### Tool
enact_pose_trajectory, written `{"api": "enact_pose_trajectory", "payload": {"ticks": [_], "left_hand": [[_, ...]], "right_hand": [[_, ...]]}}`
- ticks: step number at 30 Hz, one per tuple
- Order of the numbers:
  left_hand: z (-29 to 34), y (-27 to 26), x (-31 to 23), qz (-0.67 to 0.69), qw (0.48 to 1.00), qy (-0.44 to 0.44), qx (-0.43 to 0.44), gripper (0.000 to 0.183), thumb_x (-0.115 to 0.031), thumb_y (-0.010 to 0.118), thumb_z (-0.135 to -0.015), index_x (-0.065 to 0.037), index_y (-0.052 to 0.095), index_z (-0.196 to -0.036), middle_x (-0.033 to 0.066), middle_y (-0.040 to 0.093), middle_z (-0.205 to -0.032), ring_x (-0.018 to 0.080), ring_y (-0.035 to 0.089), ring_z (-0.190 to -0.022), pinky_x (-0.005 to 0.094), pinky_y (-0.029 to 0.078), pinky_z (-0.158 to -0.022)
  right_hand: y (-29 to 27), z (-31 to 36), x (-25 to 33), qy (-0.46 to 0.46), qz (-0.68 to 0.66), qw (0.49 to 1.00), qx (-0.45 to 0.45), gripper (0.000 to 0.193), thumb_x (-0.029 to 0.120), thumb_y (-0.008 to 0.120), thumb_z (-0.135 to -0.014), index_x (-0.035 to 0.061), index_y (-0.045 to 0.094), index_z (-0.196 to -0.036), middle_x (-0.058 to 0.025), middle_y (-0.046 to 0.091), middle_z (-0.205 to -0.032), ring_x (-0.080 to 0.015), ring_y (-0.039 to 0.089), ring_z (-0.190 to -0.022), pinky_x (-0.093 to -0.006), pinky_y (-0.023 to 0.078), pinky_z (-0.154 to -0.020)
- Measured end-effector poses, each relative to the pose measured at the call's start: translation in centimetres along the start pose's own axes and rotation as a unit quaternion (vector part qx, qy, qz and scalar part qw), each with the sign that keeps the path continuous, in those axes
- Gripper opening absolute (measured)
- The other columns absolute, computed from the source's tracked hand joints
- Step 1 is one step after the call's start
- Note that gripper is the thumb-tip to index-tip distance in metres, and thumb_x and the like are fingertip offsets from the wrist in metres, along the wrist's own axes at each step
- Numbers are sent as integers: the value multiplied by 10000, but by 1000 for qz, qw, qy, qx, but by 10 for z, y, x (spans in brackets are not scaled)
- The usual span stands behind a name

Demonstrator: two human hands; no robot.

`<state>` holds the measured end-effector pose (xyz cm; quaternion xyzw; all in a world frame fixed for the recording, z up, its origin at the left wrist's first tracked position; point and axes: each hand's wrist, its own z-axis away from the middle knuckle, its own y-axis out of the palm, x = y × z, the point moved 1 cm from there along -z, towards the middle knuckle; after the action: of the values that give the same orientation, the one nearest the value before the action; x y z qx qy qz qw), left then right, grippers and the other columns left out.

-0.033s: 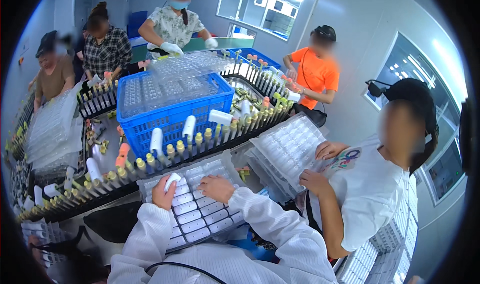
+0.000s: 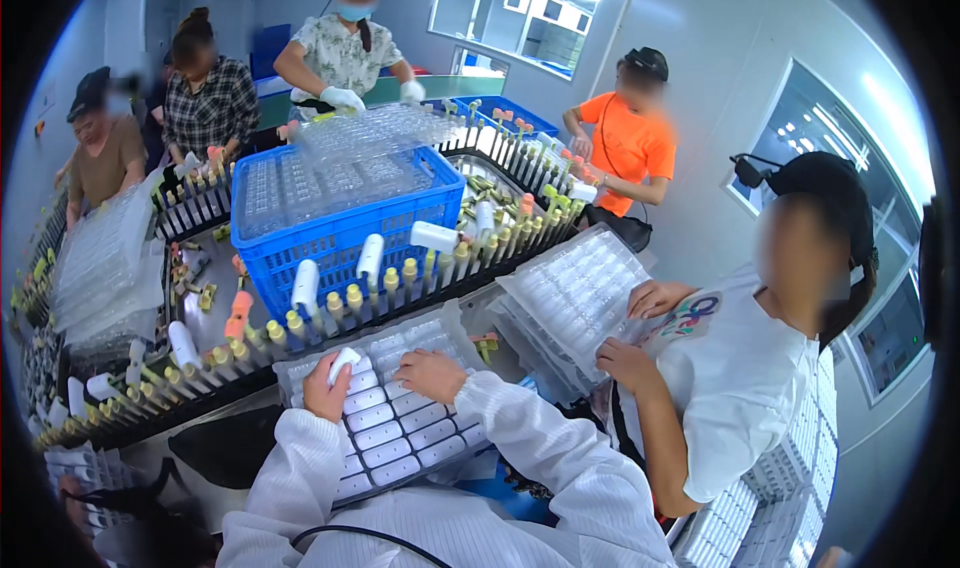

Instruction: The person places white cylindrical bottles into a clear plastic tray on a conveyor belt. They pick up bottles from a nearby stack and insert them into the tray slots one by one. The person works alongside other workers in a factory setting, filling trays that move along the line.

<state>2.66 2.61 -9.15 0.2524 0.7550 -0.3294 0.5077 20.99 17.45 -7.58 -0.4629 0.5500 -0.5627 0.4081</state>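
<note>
Between the thumb and fingers of my left hand (image 2: 325, 393) is a small white rounded plastic piece (image 2: 345, 359), tilted above a clear plastic tray (image 2: 289, 376). Rows of white oblong plastic pieces (image 2: 391, 451) fill the tray's near compartments. Compartments toward its far side look clear, with no white piece plainly visible in them. My right hand (image 2: 432, 376) rests palm down over the tray, its fingers slightly bent and apart, fingertips touching the pieces near the middle. It grips nothing that I can see.
Beyond the tray runs a line of yellow-topped pegs (image 2: 355, 296), some bearing white covers (image 2: 370, 258). A blue crate (image 2: 300, 268) of clear trays stands behind. To the right, a co-worker's hands (image 2: 632, 358) touch stacked trays (image 2: 570, 293). Several other people work around the line.
The pegs and white covers have shifted slightly to the left. My hands and the white piece keep their places.
</note>
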Motion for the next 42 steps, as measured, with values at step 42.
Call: {"api": "enact_pose_trajectory", "payload": {"ticks": [42], "left_hand": [[-3, -3, -4, -25, 1000, 15, 0, 310, -141, 617, -906, -3, 605, -1183, 77, 688, -799, 118, 634, -651, 280, 518, -602]], "right_hand": [[-204, -87, -143, 30, 1, 997, -68, 460, 410, 589, -921, 92, 531, -1248, -181, 670, -1084, -378, 639, -986, -476, 494, -822]]}}
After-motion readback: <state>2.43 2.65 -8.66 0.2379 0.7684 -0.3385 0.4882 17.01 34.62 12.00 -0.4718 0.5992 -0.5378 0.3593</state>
